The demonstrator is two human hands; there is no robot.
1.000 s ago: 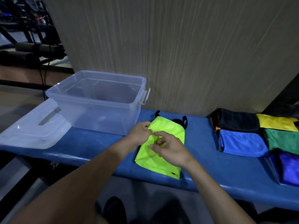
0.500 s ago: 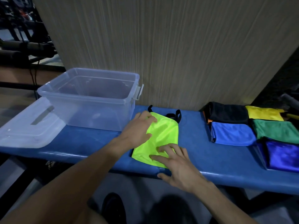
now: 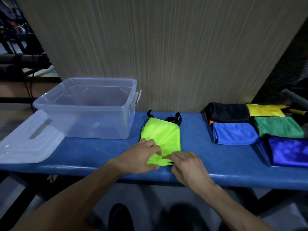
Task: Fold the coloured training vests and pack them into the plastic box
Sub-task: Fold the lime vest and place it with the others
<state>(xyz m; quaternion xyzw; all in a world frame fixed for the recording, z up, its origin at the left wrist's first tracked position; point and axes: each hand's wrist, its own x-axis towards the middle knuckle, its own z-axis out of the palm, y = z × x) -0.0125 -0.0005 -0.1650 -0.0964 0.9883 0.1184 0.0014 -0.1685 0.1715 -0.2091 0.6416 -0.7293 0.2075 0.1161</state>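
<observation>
A neon-green vest [image 3: 162, 136] with black trim lies folded narrow on the blue bench [image 3: 208, 157]. My left hand [image 3: 140, 157] and my right hand [image 3: 187, 165] both pinch its near edge, which is lifted slightly off the bench. The clear plastic box [image 3: 90, 107] stands to the left of the vest with nothing inside. At the right lie folded vests: black [image 3: 228, 112], yellow [image 3: 265, 110], light blue [image 3: 235, 135], green [image 3: 278, 126] and dark blue [image 3: 288, 151].
The box's clear lid [image 3: 28, 142] lies flat at the left end of the bench. A wood-grain wall panel [image 3: 166, 47] rises directly behind the bench. Dark gym equipment [image 3: 20, 60] stands at the far left. My shoe [image 3: 120, 217] shows below the bench edge.
Both hands have slid down from the vest's middle and top to its near edge and taken hold of it. The camera has shifted slightly.
</observation>
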